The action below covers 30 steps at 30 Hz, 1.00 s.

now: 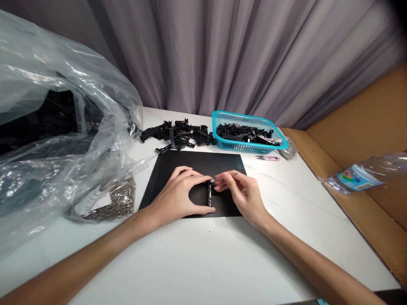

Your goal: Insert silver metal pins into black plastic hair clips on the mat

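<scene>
While curtain [219,55] hangs — tabletop [197,262] spreads white.

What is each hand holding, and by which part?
The left hand holds a small black part by its two ends; the right hand pinches a slim metallic tool partway along its length.

Open worktop [190,258] before the mat [187,163], bare strip between mat and bottle [354,178], pile [178,133] and basket [249,146] barring the far side, big bag [95,70] and small bag [122,201] crowding left, left hand [178,190] and right hand [244,192] over the mat.
</scene>
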Each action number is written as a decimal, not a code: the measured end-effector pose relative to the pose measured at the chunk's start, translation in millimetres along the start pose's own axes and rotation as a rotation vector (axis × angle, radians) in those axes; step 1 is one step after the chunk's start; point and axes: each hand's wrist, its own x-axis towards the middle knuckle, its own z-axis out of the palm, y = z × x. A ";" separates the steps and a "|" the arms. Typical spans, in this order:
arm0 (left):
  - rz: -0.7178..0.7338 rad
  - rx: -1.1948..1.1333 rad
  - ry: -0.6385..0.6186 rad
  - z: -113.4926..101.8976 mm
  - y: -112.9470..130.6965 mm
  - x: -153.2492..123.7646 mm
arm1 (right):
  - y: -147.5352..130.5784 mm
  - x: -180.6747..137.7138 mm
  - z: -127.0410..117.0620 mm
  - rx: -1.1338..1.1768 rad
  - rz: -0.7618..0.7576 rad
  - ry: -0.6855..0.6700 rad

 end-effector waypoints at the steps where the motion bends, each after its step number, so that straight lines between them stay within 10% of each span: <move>1: -0.009 0.004 0.003 0.2 -0.4 -0.4 | -0.6 0.2 -0.2 0.003 0.004 0.003; 9: -0.039 0.020 0.003 2.0 -5.1 -1.9 | -5.2 10.7 -13.0 -0.117 -0.118 0.185; 20: -0.016 -0.073 0.065 -7.1 5.7 -2.8 | -11.2 -0.7 -1.9 -0.310 0.051 -0.188; 30: -0.003 -0.156 0.108 -11.9 8.0 -3.4 | -14.2 -1.5 3.2 -0.210 0.056 -0.086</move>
